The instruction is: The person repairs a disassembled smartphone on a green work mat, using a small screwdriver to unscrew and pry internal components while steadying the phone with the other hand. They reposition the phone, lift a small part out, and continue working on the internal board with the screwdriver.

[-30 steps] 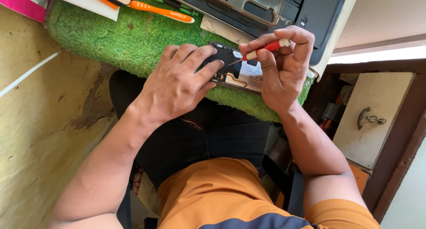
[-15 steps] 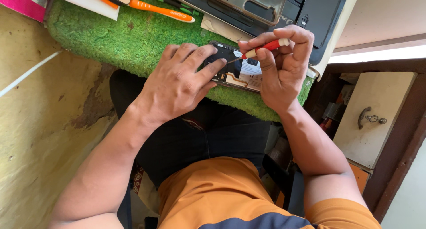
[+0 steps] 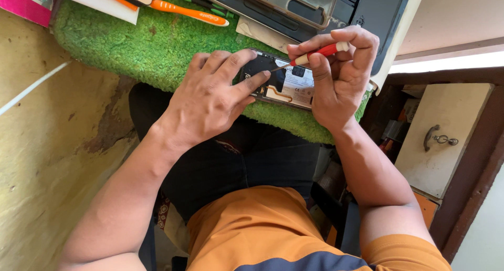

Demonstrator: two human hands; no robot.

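Note:
An opened phone with its back cover off lies on a green grass-like mat. My left hand presses down on the phone's left end, the index finger resting on its dark upper part. My right hand pinches a small red-and-cream screwdriver, whose thin tip points down-left into the phone's inside near the left index finger. The phone's white battery area shows between the two hands.
An orange toothbrush and a clear phone case on a black laptop lie at the mat's far side. A pink box sits top left. A cream drawer with a metal handle stands at the right.

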